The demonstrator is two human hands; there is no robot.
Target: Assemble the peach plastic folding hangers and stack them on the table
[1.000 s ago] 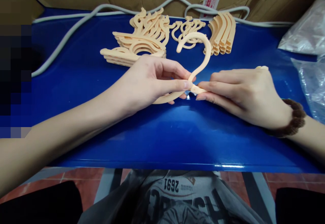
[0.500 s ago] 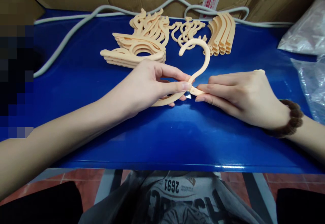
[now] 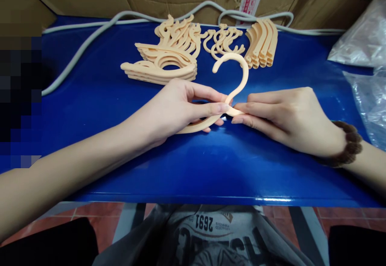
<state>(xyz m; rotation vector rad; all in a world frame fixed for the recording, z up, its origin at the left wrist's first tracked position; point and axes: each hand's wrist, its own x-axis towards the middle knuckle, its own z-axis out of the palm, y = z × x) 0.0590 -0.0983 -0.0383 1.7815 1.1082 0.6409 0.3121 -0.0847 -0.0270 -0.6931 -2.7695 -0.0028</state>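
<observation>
My left hand (image 3: 181, 107) is closed around a beige plastic hanger piece (image 3: 197, 127), its thumb and fingers pinching where a beige hook (image 3: 245, 73) meets it. The hook rises above the fingertips and curls to the left. Between the fingertips of my right hand (image 3: 280, 119) is a small beige hanger arm (image 3: 233, 112), most of it covered by the fingers. The left end of this arm lies against the joint under my left thumb; whether it is seated there I cannot tell.
Beyond my hands, stacked hanger pieces (image 3: 159, 73), a pile of wavy pieces (image 3: 177, 34), loose hooks (image 3: 223, 40) and curved hanger arms (image 3: 262, 42) lie on the blue table (image 3: 187, 173). A grey cable (image 3: 99, 36) runs behind them. Clear plastic bags (image 3: 358, 36) are at the right.
Both hands keep their grips with the pieces in contact. The right-hand arm piece is turned slightly at the joint. The whole view has shifted a little.
</observation>
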